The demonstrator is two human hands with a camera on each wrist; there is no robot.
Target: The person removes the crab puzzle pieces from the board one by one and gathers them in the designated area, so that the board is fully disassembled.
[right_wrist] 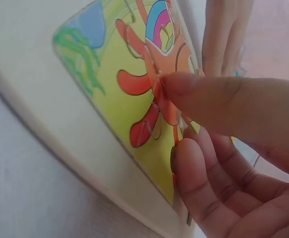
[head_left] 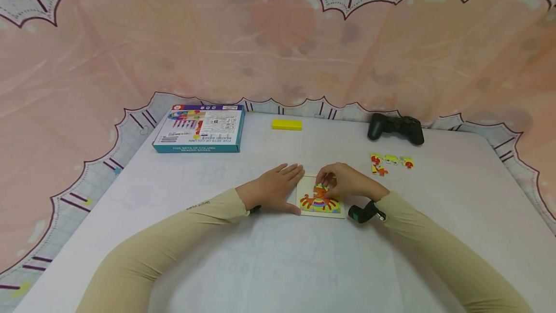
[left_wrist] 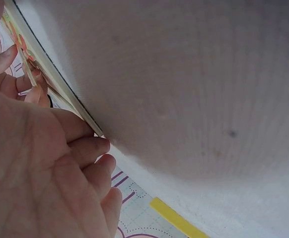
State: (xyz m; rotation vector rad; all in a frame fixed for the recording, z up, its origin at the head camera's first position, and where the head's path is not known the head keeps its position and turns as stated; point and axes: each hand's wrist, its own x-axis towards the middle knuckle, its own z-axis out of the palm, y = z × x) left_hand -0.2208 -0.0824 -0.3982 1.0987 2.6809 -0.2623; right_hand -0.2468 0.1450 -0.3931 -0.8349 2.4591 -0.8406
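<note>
A small framed jigsaw puzzle lies on the table, showing a smiling orange, many-legged creature with a rainbow-striped belly. My left hand lies along its left side, fingers stretched and thumb at the near corner. In the left wrist view those fingers touch the frame's edge. Over the upper part of the picture, my right hand pinches an orange puzzle piece between thumb and fingers. The piece overlaps the assembled part in the right wrist view, tilted slightly off it. Part of it is hidden by the thumb.
Several loose puzzle pieces lie to the right, with a black game controller behind them. A yellow block is at the back middle. The boxed bead set lies at the back left. A patterned curtain hangs behind the table.
</note>
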